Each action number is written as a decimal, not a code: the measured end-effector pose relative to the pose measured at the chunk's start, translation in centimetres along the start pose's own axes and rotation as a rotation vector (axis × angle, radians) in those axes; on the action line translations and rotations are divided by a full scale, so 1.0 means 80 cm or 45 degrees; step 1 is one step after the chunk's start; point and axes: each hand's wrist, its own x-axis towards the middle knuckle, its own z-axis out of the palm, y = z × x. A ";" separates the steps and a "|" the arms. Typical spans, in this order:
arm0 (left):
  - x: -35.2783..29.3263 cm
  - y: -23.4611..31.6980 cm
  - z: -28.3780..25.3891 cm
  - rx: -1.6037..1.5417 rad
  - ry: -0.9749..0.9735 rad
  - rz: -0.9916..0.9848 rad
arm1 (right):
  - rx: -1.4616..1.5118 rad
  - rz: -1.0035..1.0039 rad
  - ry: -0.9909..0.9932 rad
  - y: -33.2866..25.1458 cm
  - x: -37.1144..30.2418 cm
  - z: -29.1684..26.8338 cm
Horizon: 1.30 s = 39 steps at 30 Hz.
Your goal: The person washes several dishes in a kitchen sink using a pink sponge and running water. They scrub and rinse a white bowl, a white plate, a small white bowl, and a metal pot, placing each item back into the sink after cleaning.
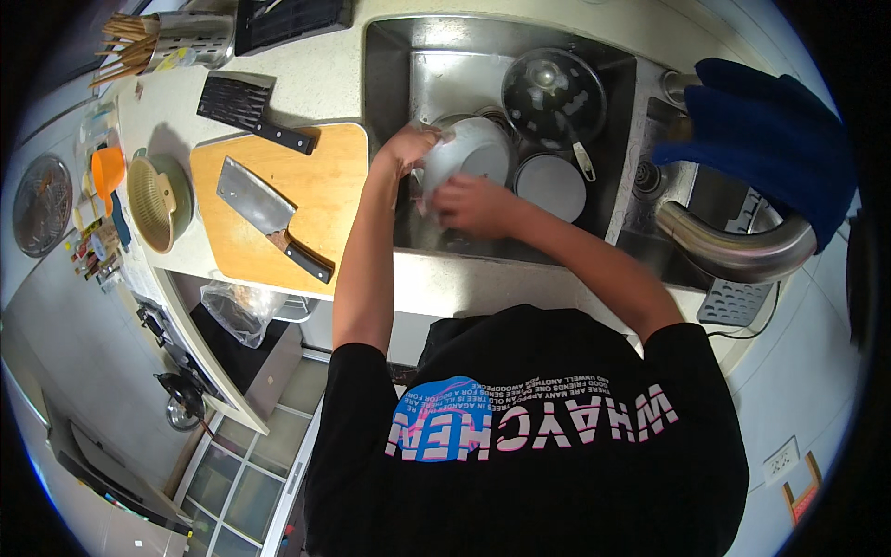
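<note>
Dishwashing is judged unfinished: in the sink (445, 67), a white bowl (483, 153) is held left of a pale round dish (549, 189) and dark round cookware (566, 110); what is clean cannot be told. The bowl's left edge is gripped by the left hand (411, 148), fingers curled; the right hand's (475, 206) blurred fingers are bent at its near side, opening unclear.

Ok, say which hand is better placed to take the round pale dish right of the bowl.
Probably the right hand: it is at the near side of the white bowl, closer to the pale dish. The left hand is at the bowl's left edge, with the bowl between.
</note>
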 end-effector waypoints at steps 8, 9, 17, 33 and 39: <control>0.044 -0.043 -0.003 -0.097 0.014 0.314 | 0.168 0.467 0.336 0.002 -0.001 -0.006; 0.041 -0.039 0.000 -0.097 -0.007 0.270 | 0.150 0.691 0.527 0.003 0.001 -0.007; 0.001 -0.060 -0.003 -0.073 -0.097 0.350 | 0.669 1.538 1.078 0.029 -0.001 -0.019; -0.016 -0.091 0.030 0.132 0.188 0.748 | 0.285 0.633 0.580 0.036 -0.007 -0.013; -0.018 -0.101 0.032 -0.028 0.212 0.789 | 0.428 1.204 0.785 0.036 -0.011 0.015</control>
